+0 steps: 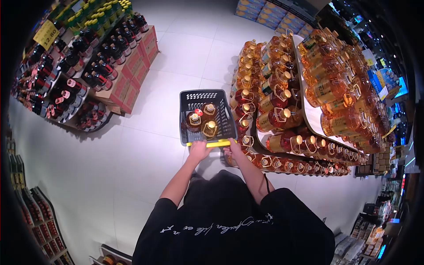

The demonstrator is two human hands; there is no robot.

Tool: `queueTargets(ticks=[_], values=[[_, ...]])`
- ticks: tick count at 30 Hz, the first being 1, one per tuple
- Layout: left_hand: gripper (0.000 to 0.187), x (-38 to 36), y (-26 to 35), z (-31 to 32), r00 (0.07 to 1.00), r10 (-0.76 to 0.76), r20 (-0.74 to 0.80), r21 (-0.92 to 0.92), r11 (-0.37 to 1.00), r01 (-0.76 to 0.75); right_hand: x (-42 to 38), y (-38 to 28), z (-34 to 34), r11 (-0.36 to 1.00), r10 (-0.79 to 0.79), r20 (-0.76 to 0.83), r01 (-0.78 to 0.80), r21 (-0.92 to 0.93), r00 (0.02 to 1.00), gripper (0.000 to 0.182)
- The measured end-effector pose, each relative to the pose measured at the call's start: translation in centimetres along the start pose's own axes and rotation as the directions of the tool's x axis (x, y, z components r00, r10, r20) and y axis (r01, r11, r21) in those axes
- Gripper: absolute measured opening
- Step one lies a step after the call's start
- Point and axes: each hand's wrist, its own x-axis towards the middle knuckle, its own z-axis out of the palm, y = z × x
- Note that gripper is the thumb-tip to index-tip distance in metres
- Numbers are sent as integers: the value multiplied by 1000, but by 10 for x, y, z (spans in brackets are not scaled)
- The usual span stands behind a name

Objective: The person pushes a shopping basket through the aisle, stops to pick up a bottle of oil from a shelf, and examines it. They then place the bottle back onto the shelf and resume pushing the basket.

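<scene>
A dark grey shopping basket (182, 112) with perforated walls is in front of me, its yellow handle (216, 144) along the side nearest my body. My left hand (199, 150) is closed around the left part of that handle. At the handle's right end, my right hand (232, 147) has its fingers curled about it, partly hidden. Inside the basket stand three bottles of oil: a dark one with a red tag (193, 121) at the left, an amber one (209, 110) at the back and a golden one (210, 129) nearer me.
Tiered shelves of large oil bottles (324, 88) rise close on the right. At the left is a display of dark bottles (106, 70) with red cartons (137, 66) and a yellow price sign (46, 34). Blue cartons (270, 17) are stacked ahead on the tiled floor (181, 53).
</scene>
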Motion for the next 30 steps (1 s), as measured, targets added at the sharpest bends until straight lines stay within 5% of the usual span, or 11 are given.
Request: queueTargets(ticks=[10,23,30], values=[[47,39,-6,-15,987,80,-142,92,994,-67,46,-18,34,910,-167,-99,192,368,981,34],[48,115,-12,-52,979,201,39,152,967,-204,84,-65,69,882,-100,-348,245,402,932,27],[50,172,-12,-75,982,104,158,204,970,-135,137,-91,95,855,-87,-373,261,448,924,29]])
